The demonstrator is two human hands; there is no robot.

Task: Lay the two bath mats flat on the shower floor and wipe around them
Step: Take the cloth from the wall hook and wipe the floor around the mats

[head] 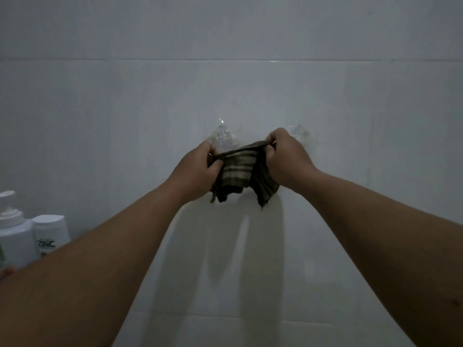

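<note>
At the far left, well apart from the grip, a white pump bottle (11, 236) and a white capped bottle (51, 235) stand side by side against the tiled wall (250, 83). Moving right, the person's left hand (198, 169) has its fingers curled round the left end of a dark striped cloth (241, 174), thumb pressed over the top edge. Just behind and above that hand a clear plastic wall hook (221, 136) sits on the tile. The cloth stretches between the 2 fists, its upper edge pulled taut and the rest sagging in loose folds below them. The right hand (288, 159) pinches the other end, knuckles bent tight, and a second clear hook (300, 131) shows just behind it.

The cloth looks light, thin and limp, so it will likely bunch or drape wherever it is not held; gripping the top corners, as now, seems the surest way to keep it spread. Whether it is wet cannot be told in this dim light. Neither bath mat nor the shower floor is in view.
</note>
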